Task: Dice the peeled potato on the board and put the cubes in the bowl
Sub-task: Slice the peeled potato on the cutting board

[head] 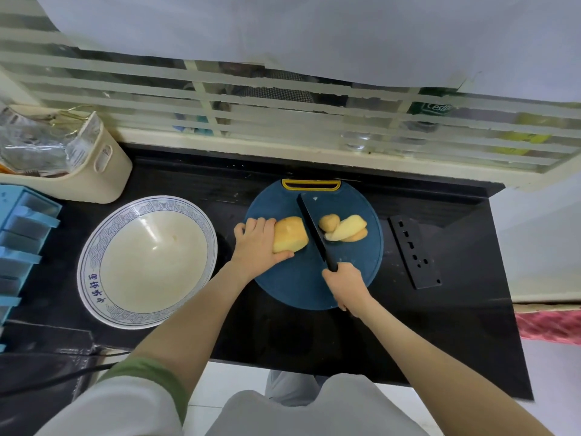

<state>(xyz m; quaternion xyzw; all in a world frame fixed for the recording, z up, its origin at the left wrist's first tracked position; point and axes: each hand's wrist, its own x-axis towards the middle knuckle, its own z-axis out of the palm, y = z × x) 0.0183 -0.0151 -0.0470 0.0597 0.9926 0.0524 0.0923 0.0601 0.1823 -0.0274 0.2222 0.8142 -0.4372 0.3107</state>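
Note:
A round dark-blue cutting board (292, 287) with a yellow handle slot lies on the black counter. On it, my left hand (256, 243) grips the large peeled potato piece (290, 234) from the left. My right hand (345, 283) holds the handle of a black knife (311, 226), whose blade stands just right of that piece. Right of the blade lie a few cut potato slices (344, 228). A wide white bowl (147, 262) with a blue patterned rim sits left of the board, with nothing visible inside.
A black knife sheath (413, 251) lies right of the board. A cream basket (75, 180) with foil packets stands at the back left, a blue rack (19, 247) at the far left. A window frame (283, 149) runs behind the counter. The counter's front edge is near my body.

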